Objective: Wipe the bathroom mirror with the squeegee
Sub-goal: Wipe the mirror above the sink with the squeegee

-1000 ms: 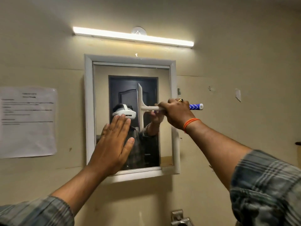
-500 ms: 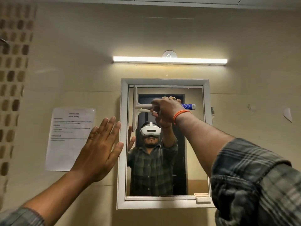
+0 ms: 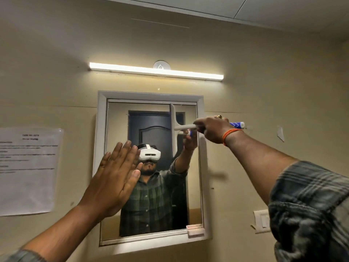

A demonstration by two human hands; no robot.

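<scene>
A white-framed mirror (image 3: 117, 120) hangs on the beige wall. My right hand (image 3: 212, 129) grips the handle of a white squeegee (image 3: 174, 127) with a blue end. Its blade stands upright against the glass in the upper right part of the mirror. My left hand (image 3: 113, 178) is flat, fingers together and pointing up, over the mirror's left edge at mid height. I cannot tell whether the palm touches the glass. The mirror reflects a person in a plaid shirt with a headset and a dark door behind.
A lit tube light (image 3: 155, 71) runs above the mirror. A printed paper sheet (image 3: 28, 171) is stuck to the wall on the left. A white switch plate (image 3: 261, 221) sits low on the right wall. A small ledge (image 3: 195, 230) juts from the frame's lower right corner.
The squeegee blade has moved from the mirror's upper left across to the upper right. My left hand has shifted from the wall left of the frame onto the mirror's left edge.
</scene>
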